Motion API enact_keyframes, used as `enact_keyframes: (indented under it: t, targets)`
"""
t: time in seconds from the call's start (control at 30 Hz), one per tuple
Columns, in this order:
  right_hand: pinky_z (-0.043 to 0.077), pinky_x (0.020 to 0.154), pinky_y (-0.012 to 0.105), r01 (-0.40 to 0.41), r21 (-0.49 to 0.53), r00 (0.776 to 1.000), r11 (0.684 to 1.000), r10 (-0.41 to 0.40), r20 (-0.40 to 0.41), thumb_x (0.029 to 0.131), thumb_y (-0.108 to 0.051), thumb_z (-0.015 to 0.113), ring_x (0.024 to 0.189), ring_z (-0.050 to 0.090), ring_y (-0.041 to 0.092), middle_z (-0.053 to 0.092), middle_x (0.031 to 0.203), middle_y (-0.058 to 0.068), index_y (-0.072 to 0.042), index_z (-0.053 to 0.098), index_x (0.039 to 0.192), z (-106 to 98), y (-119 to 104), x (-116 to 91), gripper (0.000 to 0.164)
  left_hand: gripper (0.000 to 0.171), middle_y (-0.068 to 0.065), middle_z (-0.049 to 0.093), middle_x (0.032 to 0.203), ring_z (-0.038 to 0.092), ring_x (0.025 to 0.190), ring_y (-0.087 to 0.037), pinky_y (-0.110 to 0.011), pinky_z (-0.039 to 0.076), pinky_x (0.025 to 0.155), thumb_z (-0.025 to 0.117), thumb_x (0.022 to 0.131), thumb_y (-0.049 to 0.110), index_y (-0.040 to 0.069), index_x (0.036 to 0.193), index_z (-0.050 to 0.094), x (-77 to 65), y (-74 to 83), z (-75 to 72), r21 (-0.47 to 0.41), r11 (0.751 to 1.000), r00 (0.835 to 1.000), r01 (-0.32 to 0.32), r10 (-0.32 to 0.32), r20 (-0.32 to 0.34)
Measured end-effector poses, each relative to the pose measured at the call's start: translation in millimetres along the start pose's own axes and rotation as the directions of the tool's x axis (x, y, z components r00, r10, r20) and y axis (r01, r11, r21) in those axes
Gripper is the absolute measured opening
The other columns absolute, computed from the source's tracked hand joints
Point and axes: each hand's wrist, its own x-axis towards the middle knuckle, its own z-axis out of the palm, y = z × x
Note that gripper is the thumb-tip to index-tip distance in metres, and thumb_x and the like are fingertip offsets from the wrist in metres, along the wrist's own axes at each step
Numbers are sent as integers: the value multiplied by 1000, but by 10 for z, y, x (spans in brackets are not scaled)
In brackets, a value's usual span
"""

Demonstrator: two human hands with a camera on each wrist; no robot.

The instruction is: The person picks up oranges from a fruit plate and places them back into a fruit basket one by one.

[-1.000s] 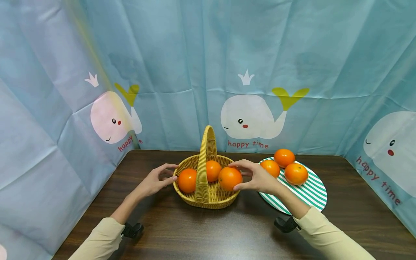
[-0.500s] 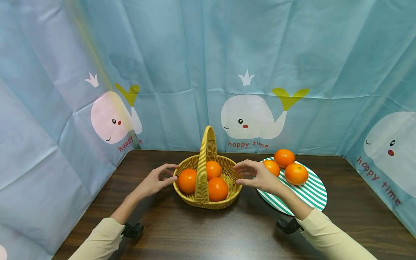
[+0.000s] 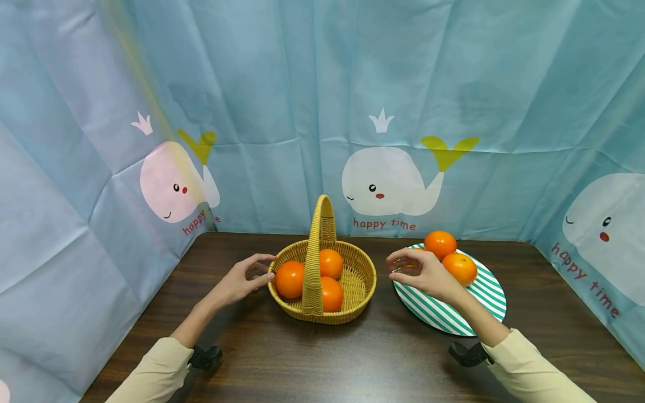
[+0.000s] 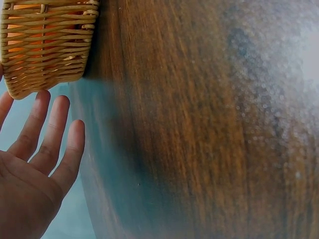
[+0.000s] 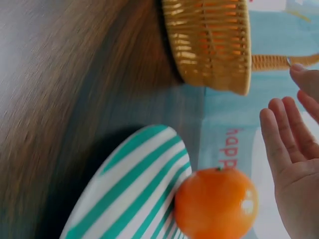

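A yellow wicker basket [image 3: 355,313] with an arched handle stands mid-table, holding three oranges: one at the left [image 3: 289,281], one at the back [image 3: 331,264] and one in front [image 3: 331,295], partly behind the handle. My left hand [image 3: 248,277] touches the basket's left end with thumb and fingertips; its other fingers are extended in the left wrist view. My right hand [image 3: 425,275] is in the air over the left part of a green-and-white striped plate [image 3: 438,314], fingers loosely bent, nothing held. An orange [image 5: 217,201] on the plate is mostly hidden behind it in the head view.
Two more oranges sit toward the back of the plate, a rear one [image 3: 440,244] and a nearer one [image 3: 461,268]. A light-blue curtain [image 3: 262,184] printed with whales hangs right behind the dark wooden table [image 3: 322,364].
My right hand let go of an orange inside the basket, then moved right, away from the basket to the plate. That orange rolled left toward the handle. My left hand stayed put.
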Motion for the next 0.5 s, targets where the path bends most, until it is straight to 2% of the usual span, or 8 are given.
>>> enact_keyframes:
  t: [0.07,0.27,0.5]
  targets:
    - [56,88,35,-3,-2,1000,1000,3,-10,90,-2,78,104,67,35,67,112,10,-5,69,117,-47,15,-37,29,45,-23,59,129,64,108,-38,-33,57,76,68,101,21,8,142,55,-1,3,-2,5,1000,1000,4,-4,-1]
    - [56,85,34,-9,31,1000,999,10,-28,91,3,74,105,64,46,64,115,26,8,64,120,-212,33,-128,31,45,-21,57,132,63,111,-37,-33,56,80,68,101,21,8,142,55,0,8,-3,13,1000,1000,0,0,-2]
    - [55,87,30,-21,-51,996,998,17,-86,92,5,73,103,67,31,64,116,26,9,64,120,-402,66,-267,30,45,-21,56,134,63,112,-37,-33,56,80,68,101,21,8,142,55,-1,11,-4,11,1000,1000,-1,1,-4]
